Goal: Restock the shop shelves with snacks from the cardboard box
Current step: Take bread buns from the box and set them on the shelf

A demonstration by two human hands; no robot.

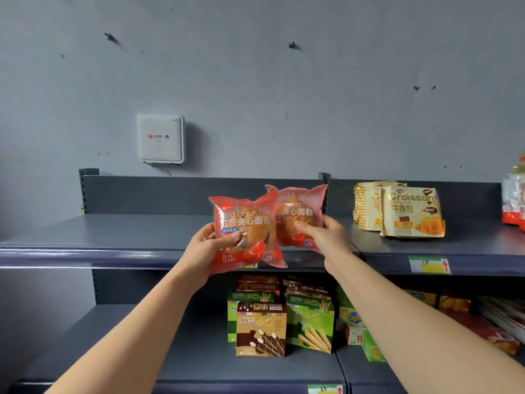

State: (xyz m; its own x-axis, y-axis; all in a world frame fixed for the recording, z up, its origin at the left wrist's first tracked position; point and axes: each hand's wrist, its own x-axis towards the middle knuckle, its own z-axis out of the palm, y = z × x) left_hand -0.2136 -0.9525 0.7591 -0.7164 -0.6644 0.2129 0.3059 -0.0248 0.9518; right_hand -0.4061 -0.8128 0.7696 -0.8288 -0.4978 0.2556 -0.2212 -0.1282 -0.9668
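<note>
Left hand (210, 247), right hand (322, 237) (arms outstretched) around packets (250, 220)

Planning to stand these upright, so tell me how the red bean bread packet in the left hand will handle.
The red bean bread packet looks puffed, so probably light and squashy in the left hand. Its glossy film may be slippery. Its thin crimped bottom edge suggests it flops rather than stands.

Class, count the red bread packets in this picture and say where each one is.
2. The front packet is gripped by the left hand; the rear packet, partly behind it, by the right hand. More could be hidden behind them.
</note>
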